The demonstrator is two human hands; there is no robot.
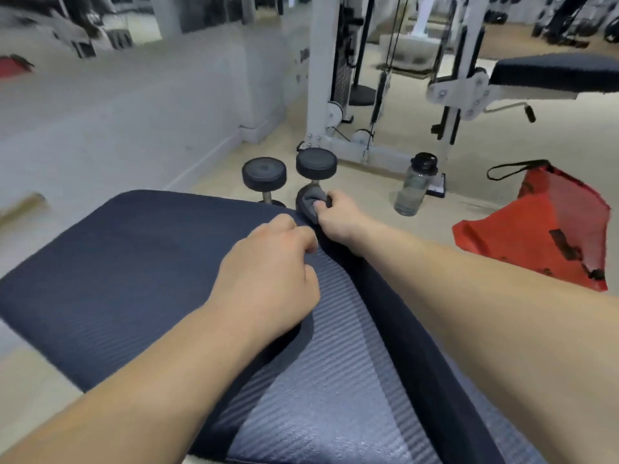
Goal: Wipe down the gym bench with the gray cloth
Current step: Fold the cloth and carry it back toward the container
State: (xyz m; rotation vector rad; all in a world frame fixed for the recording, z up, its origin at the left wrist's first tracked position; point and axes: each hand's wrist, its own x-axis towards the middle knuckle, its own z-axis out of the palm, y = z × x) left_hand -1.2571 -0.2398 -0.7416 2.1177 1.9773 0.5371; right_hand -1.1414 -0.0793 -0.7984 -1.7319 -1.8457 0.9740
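Observation:
The dark blue padded gym bench [134, 269] fills the lower middle of the head view, its ribbed surface running toward me. My right hand [338, 216] grips the bunched gray cloth [310, 204] at the bench's far right edge. My left hand [271, 276] rests on top of the pad just behind it, fingers curled down onto the surface near the edge, holding nothing that I can see.
Two black dumbbells [264, 174] stand on the floor just past the bench end. A clear water bottle [415, 185] and a red bag [542, 229] sit on the floor to the right. A white cable machine [321, 78] and another bench [556, 73] stand further back.

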